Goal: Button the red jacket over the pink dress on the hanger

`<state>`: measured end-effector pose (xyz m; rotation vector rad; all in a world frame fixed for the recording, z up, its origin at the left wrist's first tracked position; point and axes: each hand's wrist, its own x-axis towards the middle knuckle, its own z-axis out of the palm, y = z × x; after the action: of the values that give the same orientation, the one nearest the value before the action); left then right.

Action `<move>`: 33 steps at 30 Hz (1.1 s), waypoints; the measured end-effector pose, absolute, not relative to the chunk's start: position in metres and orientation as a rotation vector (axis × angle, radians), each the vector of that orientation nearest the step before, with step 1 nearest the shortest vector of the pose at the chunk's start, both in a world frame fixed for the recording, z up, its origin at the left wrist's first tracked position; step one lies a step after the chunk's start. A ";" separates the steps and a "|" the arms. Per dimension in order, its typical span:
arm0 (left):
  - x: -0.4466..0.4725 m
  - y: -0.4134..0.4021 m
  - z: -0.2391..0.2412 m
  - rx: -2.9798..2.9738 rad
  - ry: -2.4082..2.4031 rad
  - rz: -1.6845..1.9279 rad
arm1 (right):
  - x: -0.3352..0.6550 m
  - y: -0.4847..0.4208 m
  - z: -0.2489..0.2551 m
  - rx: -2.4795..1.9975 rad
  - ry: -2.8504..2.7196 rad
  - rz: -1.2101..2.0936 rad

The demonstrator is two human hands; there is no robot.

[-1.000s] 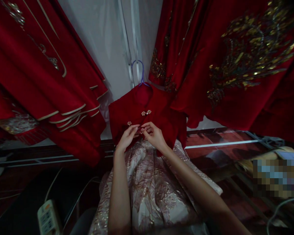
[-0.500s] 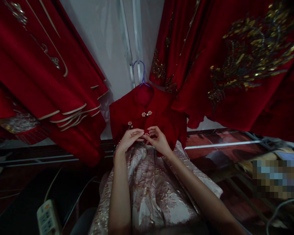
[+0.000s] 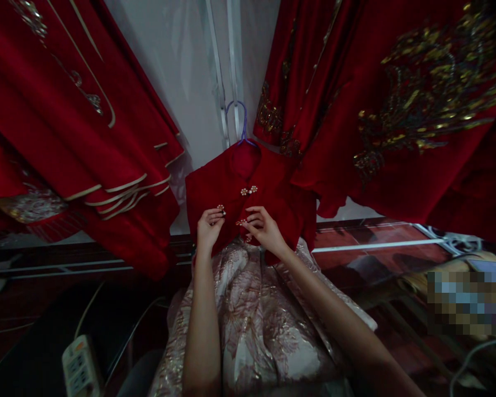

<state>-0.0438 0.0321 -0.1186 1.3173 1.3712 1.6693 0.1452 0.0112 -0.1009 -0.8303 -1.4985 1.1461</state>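
Observation:
A small red velvet jacket (image 3: 273, 182) hangs on a blue hanger (image 3: 240, 122) in front of me, above a pale pink and gold brocade skirt (image 3: 252, 325). My left hand (image 3: 209, 227) pinches a pearl button (image 3: 221, 209) on the jacket's left front. Just to its right, my right hand (image 3: 264, 229) has its fingers curled on the jacket's front edge, above a lower pearl clasp (image 3: 248, 238). A fastened pearl clasp (image 3: 248, 191) sits higher, below the collar.
Large red embroidered garments hang at the left (image 3: 66, 138) and right (image 3: 397, 110). A white wall (image 3: 182, 66) with a rail lies behind. A white power strip (image 3: 79, 364) with cables lies at the lower left. A dark reflective floor (image 3: 376, 242) runs beyond.
My hands, which met at the middle of the jacket front, have drawn apart. The left hand moved left and up to the pearl button; the right hand stayed near the centre.

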 end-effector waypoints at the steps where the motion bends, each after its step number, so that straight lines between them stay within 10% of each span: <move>1: -0.043 0.033 -0.120 1.330 1.381 1.667 | 0.144 0.014 -0.099 -0.830 -1.543 1.110; 33: -0.029 0.034 -0.118 1.443 1.471 1.774 | 0.106 0.055 -0.092 -0.857 -1.786 0.700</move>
<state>-0.0288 0.0335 -0.1179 1.4430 1.4707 1.7738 0.1063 0.0552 -0.0917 -0.8569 -1.7861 0.6999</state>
